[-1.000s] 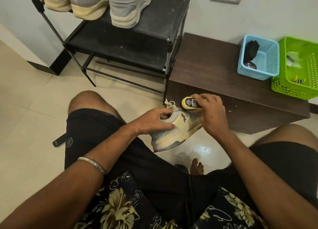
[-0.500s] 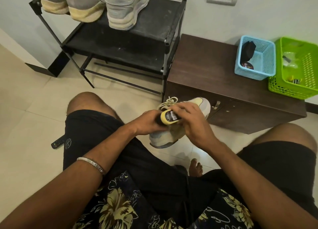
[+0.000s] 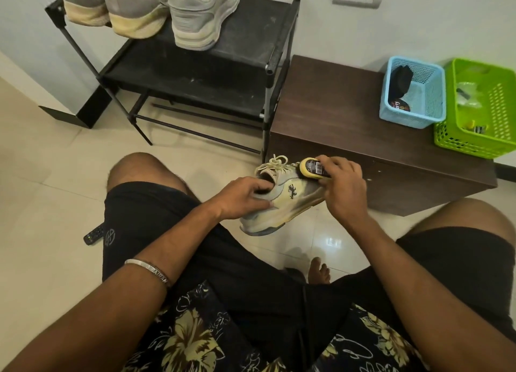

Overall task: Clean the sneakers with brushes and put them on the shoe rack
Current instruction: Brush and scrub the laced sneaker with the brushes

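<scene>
A grey and cream sneaker (image 3: 290,201) with pale laces lies on its side in the air between my knees. My left hand (image 3: 243,198) grips it at the heel collar, fingers inside the opening. My right hand (image 3: 340,187) holds a yellow-edged black brush (image 3: 314,169) against the sneaker's upper near the laces. A black two-tier shoe rack (image 3: 251,42) stands at the back by the wall. Three grey sneakers (image 3: 201,17) sit on its top shelf.
A dark wooden cabinet (image 3: 349,126) stands right of the rack, bearing a blue basket (image 3: 424,112) and a green basket (image 3: 499,98). A black remote (image 3: 93,233) lies on the tiled floor by my left thigh. My bare foot (image 3: 318,271) shows below the sneaker.
The sneaker turned back onto its side, toe to the right. My right hand moved the brush from the heel end up along the upper to the lace area.
</scene>
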